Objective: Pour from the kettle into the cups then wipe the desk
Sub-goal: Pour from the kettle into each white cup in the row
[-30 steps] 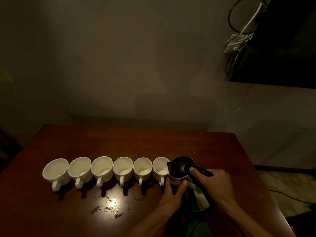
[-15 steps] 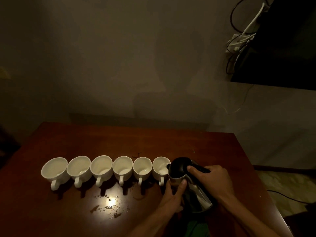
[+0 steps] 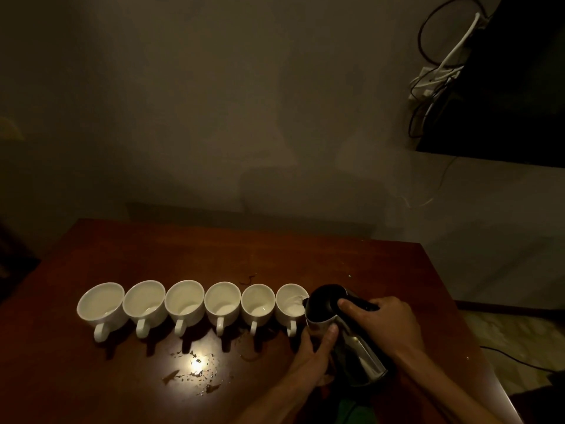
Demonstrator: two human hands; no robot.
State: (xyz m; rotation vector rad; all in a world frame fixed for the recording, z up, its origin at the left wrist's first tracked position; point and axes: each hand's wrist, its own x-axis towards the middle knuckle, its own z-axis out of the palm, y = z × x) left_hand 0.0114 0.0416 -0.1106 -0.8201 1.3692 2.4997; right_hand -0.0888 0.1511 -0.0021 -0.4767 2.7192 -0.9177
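Both hands grip kettle [image 3: 342, 328] | now tipped further | water entering rightmost cup [image 3: 290, 304]

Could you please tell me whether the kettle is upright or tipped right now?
Tipped. The kettle leans with its spout over the rightmost cup, held by the right hand and steadied by the left hand.

Six cups [image 3: 186, 304] on wet desk [image 3: 305, 258]

I look down at a reddish-brown wooden desk [image 3: 351, 258] in a dim room, pushed against a plain grey wall [image 3: 214, 102]. A dark screen [image 3: 504, 87] hangs upper right, tangled cables [image 3: 434, 78] beside it. Pale floor [image 3: 501, 338] shows right.
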